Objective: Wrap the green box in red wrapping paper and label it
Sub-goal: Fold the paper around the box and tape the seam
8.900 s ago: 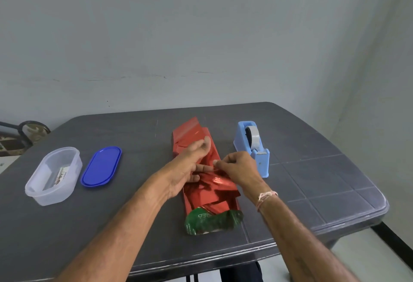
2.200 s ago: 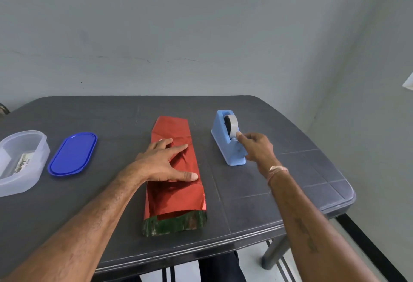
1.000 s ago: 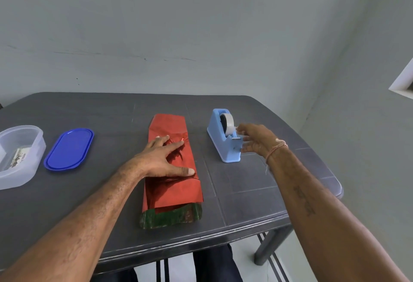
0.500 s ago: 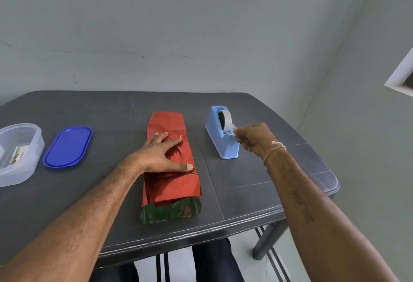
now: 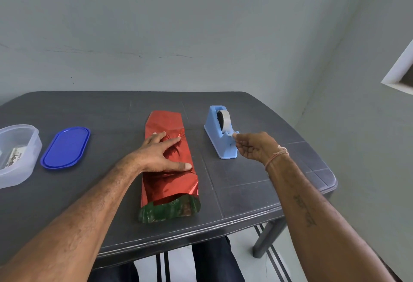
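Pressing red wrapping paper (image 5: pixel 166 116) onto green box (image 5: pixel 169 211), mid-bench (image 5: pixel 245 192) toward front edge, with flat left hand (image 5: pixel 161 154); pinching tape (image 5: pixel 225 118) at tape dispenser (image 5: pixel 220 145) with right hand (image 5: pixel 254 147); could drag it on pull, or let seam spring open by easing off.

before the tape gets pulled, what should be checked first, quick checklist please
1. Seam held down: ok, the left hand presses flat on the red wrapping paper.
2. Tape in the grip: ok, the right hand pinches the tape end at the cutter of the tape dispenser.
3. Tape supply: ok, a tape roll sits in the dispenser.
4. Near end covered: not ok, the green box sticks out of the paper.
5. Label at hand: cannot tell, something printed lies in the clear container, unreadable.
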Demonstrator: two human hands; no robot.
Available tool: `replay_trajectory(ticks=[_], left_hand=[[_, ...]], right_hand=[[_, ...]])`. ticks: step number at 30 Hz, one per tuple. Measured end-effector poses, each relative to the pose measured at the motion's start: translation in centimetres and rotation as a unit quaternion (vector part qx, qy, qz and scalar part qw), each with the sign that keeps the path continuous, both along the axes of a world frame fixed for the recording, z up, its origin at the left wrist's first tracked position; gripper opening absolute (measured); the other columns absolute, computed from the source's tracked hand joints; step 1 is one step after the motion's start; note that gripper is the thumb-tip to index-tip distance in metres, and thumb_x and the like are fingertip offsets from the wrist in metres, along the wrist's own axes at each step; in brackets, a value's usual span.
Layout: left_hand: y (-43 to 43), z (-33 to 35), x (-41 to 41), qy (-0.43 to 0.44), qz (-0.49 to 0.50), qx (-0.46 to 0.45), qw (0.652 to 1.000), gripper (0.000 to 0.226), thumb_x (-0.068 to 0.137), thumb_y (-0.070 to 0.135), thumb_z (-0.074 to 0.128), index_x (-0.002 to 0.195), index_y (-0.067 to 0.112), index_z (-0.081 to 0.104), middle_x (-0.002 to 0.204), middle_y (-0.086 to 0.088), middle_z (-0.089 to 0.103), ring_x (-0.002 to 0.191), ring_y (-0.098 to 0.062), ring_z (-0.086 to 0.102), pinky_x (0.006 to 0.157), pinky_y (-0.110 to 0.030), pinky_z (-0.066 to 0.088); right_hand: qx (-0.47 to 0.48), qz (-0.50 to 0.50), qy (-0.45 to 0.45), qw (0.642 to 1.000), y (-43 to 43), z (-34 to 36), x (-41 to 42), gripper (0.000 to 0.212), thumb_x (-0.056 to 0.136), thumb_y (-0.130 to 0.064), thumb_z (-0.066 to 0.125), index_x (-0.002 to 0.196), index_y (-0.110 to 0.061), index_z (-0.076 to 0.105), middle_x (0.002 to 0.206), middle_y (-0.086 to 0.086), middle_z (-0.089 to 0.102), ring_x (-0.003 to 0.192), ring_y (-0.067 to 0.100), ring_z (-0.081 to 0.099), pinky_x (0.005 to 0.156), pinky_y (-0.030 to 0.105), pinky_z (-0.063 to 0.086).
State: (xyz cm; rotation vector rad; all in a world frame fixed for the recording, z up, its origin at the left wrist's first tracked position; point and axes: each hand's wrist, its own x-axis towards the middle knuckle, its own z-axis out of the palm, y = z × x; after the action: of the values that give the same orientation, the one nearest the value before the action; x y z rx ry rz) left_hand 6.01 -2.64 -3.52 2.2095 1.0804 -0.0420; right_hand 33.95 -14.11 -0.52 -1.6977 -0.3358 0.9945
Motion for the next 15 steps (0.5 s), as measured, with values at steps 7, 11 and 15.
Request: replay_trajectory(ticks=[7,11,15], left_hand=[[0.14,-0.15,-0.02,0.001,-0.001,-0.004,1.0,0.151,0.021,0.103,0.059,0.157,0.054,0.017,0.17,0.013,-0.011,0.156,-0.016,-0.02,0.127,-0.055,0.001],[0.14,-0.13,-0.02,-0.001,-0.002,-0.006,1.0,0.15,0.021,0.103,0.059,0.157,0.054,0.017,0.17,0.013,-0.011,0.156,-0.016,-0.02,0.127,-0.055,0.0],[0.16,-0.22,-0.07,-0.005,-0.002,-0.01,1.0,0.149,0.022,0.102,0.06,0.157,0.055,0.018,0.17,0.013,-0.012,0.156,-0.015,-0.02,0.127,-0.054,0.0]], right_hand=[[-0.005,0.005,0.007,1.0,-0.25,0.18,0.1,0.038,0.084,-0.014,0.083,0.114,0.006,0.07,0.087,0.014,0.073,0.068,0.019,0.067,0.07,0.031,0.061],[-0.018,0.013,0.022,1.0,-0.23,0.52,0.27,0.037,0.084,-0.013,0.083,0.114,0.005,0.071,0.087,0.014,0.073,0.067,0.018,0.067,0.07,0.031,0.06],[-0.017,0.022,0.018,0.999,-0.28,0.31,-0.09,0.031,0.087,-0.013,0.081,0.112,0.003,0.071,0.08,0.01,0.07,0.066,0.018,0.065,0.066,0.03,0.058]])
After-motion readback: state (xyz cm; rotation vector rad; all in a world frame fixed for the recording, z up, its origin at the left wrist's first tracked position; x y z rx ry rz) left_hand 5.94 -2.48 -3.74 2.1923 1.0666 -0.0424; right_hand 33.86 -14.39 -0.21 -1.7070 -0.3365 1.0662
